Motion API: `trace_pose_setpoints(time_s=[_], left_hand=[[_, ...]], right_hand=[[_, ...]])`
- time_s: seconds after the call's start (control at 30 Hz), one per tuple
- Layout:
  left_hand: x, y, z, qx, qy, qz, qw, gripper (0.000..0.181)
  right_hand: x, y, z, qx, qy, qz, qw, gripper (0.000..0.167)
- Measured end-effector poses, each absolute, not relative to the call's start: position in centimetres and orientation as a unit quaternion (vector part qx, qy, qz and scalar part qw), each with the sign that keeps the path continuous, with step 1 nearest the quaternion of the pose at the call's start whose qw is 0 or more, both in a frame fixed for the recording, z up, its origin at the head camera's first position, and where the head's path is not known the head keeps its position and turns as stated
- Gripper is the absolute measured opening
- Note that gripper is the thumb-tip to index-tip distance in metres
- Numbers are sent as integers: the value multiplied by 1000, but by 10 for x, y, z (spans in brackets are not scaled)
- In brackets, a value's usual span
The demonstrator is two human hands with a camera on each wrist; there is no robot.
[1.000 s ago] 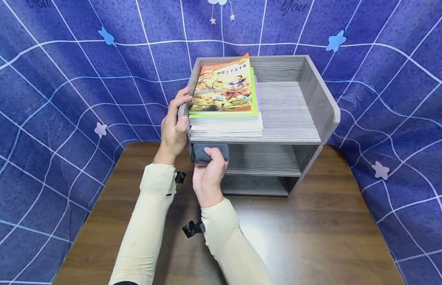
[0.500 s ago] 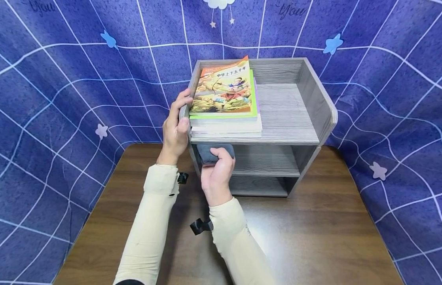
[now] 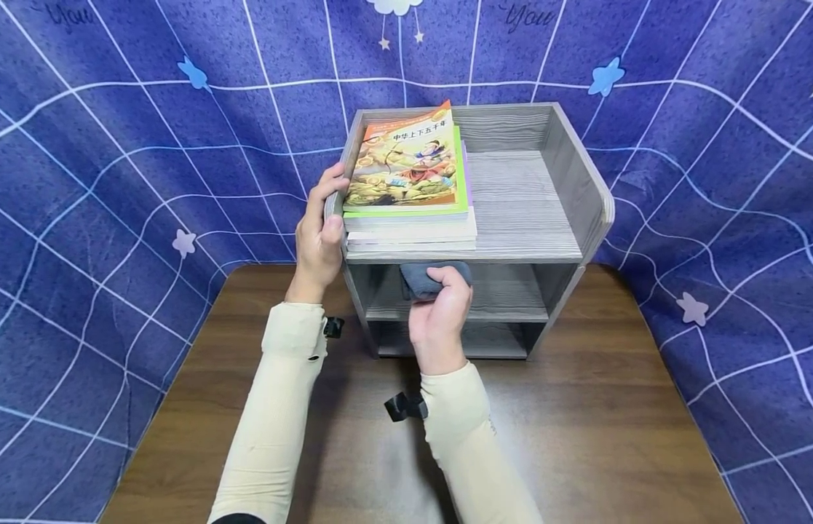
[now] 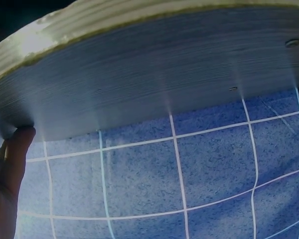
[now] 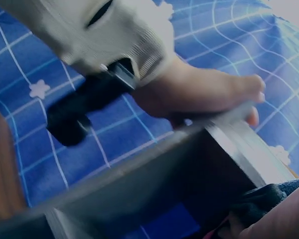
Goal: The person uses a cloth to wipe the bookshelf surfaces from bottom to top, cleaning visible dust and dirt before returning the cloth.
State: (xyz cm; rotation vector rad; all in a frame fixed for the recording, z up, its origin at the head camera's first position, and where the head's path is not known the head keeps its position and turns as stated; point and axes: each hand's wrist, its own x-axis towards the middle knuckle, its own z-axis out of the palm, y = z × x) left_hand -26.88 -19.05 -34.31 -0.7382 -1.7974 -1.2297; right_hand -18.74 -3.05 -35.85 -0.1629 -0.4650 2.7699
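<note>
A grey wooden shelf unit [image 3: 530,185] stands on the table. My left hand [image 3: 319,236] grips the front edge of its left side panel, thumb in front and fingers around the outside. In the left wrist view, fingers [image 4: 15,169] touch the panel [image 4: 139,74]. My right hand [image 3: 440,313] holds a dark grey cloth [image 3: 415,280] against the front, just under the top board, thumb on top; its other fingers are hidden. The cloth [image 5: 259,201] also shows in the right wrist view beside part of the right hand [image 5: 284,214].
A stack of books [image 3: 409,175] lies at the left of the shelf's top board. Below are two lower compartments. The brown wooden table [image 3: 576,407] extends in front, and a blue patterned curtain [image 3: 249,145] hangs behind and at both sides.
My right hand has moved to the right along the shelf's front with the cloth, away from the left panel. The left hand keeps its grip on that panel.
</note>
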Motion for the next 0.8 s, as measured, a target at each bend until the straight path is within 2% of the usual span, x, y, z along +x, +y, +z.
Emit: trace_pose_setpoints(time_s=[0.3, 0.8], left_hand=[[-260, -185, -336, -295, -707, -502, 403, 81], [-270, -189, -343, -294, -708, -496, 409, 77]], right_hand=[[-188, 22, -357, -61, -174, 966, 183, 16], [-188, 93, -352, -20, -113, 969, 218, 37]])
